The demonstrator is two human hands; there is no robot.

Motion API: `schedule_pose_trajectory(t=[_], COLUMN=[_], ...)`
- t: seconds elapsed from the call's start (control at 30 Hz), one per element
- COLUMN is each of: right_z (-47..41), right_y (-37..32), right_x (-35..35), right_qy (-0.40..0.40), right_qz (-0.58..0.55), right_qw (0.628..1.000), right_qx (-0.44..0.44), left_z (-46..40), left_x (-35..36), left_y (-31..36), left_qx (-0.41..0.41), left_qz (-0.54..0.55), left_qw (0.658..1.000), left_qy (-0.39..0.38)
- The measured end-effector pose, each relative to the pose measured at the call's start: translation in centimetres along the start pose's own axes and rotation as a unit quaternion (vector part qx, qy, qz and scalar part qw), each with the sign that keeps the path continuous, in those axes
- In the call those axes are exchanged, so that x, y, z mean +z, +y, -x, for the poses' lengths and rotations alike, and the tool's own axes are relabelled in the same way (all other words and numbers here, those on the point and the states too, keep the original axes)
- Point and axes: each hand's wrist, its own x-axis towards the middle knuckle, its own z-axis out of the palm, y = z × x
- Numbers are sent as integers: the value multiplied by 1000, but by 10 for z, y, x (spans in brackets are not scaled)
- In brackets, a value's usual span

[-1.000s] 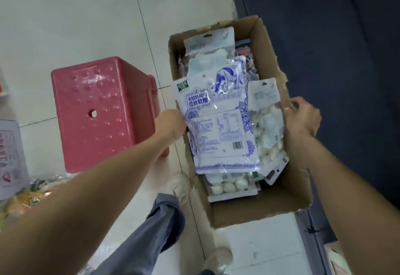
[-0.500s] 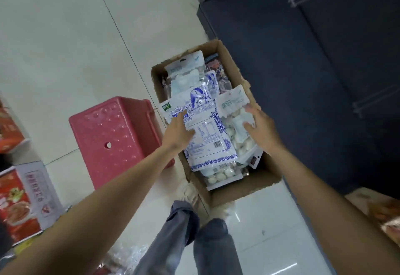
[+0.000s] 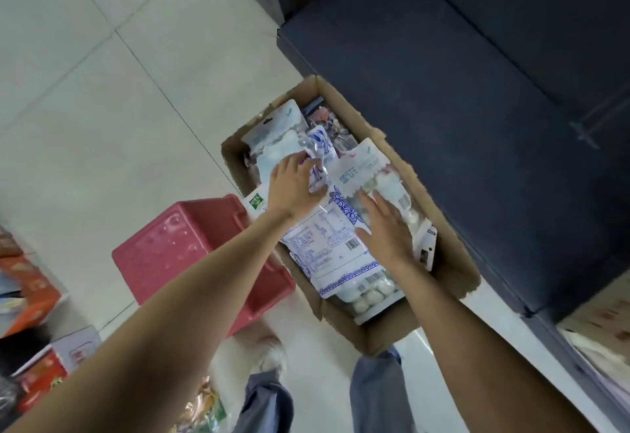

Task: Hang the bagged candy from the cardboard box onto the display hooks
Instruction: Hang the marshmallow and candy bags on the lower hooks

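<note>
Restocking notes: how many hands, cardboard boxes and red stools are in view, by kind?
Hands: 2, the left hand and the right hand, both on candy bags
Cardboard box: 1
Red stool: 1
Total: 4

on the tiled floor

the pale tiled floor [image 3: 102,98] carries an open cardboard box [image 3: 453,262] of candy bags, a red plastic stool [image 3: 191,255] touching its left side, and colourful packaged goods [image 3: 30,296] at the left edge.
</note>
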Motion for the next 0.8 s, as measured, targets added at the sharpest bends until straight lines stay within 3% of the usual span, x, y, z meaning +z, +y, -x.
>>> schedule_pose_trajectory(t=[0.1, 0.13, 0.23, 0.37, 0.5, 0.6, 0.7, 0.8], right_z=[7, 10, 24, 61, 103, 121, 134, 143], right_y=[-10, -11, -7, 4, 11, -3, -23, -31], right_x=[18, 18, 24, 21, -15, -47, -80, -106], right_qy=[255, 292, 319, 332, 313, 324, 418, 481], right_qz=[-41, -20, 33, -125, -173, -152, -137, -178], right_qw=[966, 956, 947, 934, 933, 933, 895, 853], right_qx=[-10, -16, 30, 48, 25, 44, 75, 98], left_z=[-9, -10, -14, 3, 50, 85, 100, 98], left_x=[8, 8, 6, -11, -40, -57, -73, -96], left_y=[15, 19, 30, 70, 126, 165, 186, 193], left_qx=[-10, -24, -10, 78, -28, -104, -115, -29], left_qz=[-11, -25, -26, 79, 320, 391, 445, 413], left_qw=[1000, 999, 999, 993, 935, 899, 876, 902], left_qy=[-10, -21, -23, -30, -149, -167, -147, -122])
